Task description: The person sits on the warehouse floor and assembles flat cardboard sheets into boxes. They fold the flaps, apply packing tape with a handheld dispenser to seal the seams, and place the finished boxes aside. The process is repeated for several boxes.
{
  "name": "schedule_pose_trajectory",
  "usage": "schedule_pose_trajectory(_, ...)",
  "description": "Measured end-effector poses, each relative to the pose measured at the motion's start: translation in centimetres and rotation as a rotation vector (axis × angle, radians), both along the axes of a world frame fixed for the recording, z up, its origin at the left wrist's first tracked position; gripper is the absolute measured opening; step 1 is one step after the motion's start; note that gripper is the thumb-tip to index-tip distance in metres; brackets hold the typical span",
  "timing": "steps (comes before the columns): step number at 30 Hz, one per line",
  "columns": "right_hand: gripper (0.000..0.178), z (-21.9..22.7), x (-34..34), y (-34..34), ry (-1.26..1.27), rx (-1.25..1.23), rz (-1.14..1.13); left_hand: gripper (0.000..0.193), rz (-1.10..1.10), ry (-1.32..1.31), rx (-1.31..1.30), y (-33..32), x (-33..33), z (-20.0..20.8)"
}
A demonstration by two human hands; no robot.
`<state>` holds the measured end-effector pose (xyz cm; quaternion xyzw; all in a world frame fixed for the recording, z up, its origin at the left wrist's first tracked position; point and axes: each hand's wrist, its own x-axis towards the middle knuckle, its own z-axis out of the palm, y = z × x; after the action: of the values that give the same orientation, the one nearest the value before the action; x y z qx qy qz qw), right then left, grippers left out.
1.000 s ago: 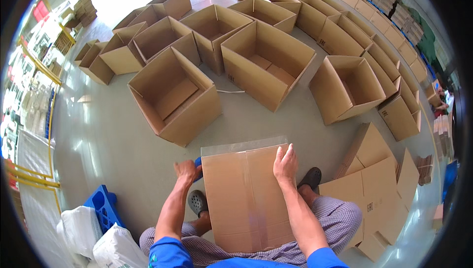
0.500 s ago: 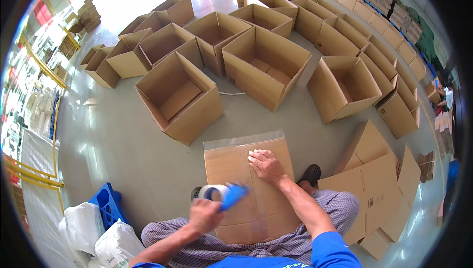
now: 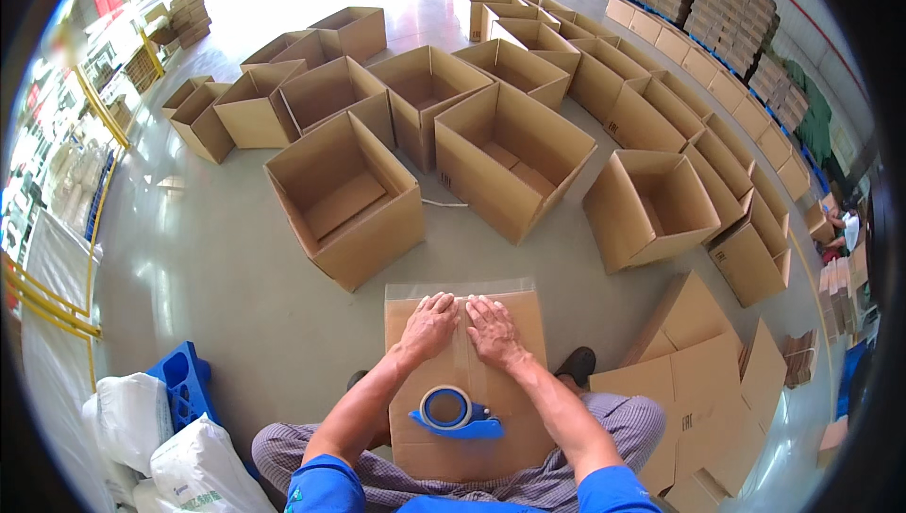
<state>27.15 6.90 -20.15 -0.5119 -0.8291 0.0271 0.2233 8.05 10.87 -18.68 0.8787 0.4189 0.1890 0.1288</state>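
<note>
The left hand (image 3: 429,326) lies palm down on the carton (image 3: 481,373), its fingers nearly straight and close together, grasping nothing. The right hand (image 3: 495,329) is just beside it, equally flattened and without a hold, across the seam. Both press near the far edge, where clear tape (image 3: 510,288) sticks out. The carton sits between the person's legs, and the dispenser (image 3: 462,430) rests on its near half. Half a second ago the left hand gripped that dispenser at the left, while only the right hand lay on the cardboard.
</note>
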Motion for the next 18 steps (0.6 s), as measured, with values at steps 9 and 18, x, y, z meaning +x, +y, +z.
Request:
schedule_pose_trajectory(9,0.027,0.1,-1.0,3.8,-0.025,-0.087,-0.132,0.032,0.266,0.131,-0.201,2.6,3.7,-0.4)
schedule_pose_trajectory(18,0.037,-0.4,3.6,6.3,-0.167,0.26,-0.506,0.063,0.675,0.092,0.042,2.0,-0.2,-0.6)
